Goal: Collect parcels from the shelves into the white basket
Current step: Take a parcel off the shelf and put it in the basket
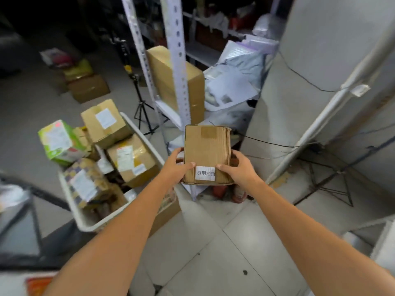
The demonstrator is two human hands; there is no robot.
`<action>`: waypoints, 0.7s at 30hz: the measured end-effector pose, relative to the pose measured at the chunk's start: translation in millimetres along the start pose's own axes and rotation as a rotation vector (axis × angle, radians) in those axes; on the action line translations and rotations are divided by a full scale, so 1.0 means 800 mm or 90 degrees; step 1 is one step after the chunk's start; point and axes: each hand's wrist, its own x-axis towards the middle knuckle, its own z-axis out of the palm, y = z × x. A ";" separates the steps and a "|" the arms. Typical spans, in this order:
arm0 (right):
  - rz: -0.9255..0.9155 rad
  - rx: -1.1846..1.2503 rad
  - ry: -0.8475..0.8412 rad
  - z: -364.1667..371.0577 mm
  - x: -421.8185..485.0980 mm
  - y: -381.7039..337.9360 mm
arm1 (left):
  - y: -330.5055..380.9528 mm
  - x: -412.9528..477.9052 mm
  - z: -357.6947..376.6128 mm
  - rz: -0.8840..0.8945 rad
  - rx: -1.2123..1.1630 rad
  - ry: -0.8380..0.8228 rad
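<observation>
- Cardboard parcel (207, 154): gripped by left hand (175, 167) and right hand (240, 168), thumbs on top, fingers curled round its sides, held clear in front of the shelves (177, 60).
- White basket (85, 226): left of the left fingers, already holding several boxes.
- Progress, as judged: well under way. The held parcel is not yet in, and a large box (168, 82) and grey mailers (237, 67) remain shelved beyond the fingers.

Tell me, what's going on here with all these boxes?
A person grips a small cardboard box, left hand and right hand on its near corners, in front of the metal shelving. The white basket to the left is already piled with parcels; this box is not in it yet.
</observation>
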 end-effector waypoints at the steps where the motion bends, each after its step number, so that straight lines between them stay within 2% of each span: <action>1: -0.005 -0.002 -0.010 0.019 0.001 -0.009 | -0.008 0.000 -0.020 -0.004 -0.010 0.010; 21: -0.110 -0.050 -0.191 0.336 0.024 -0.166 | -0.117 -0.006 -0.333 -0.053 -0.087 0.206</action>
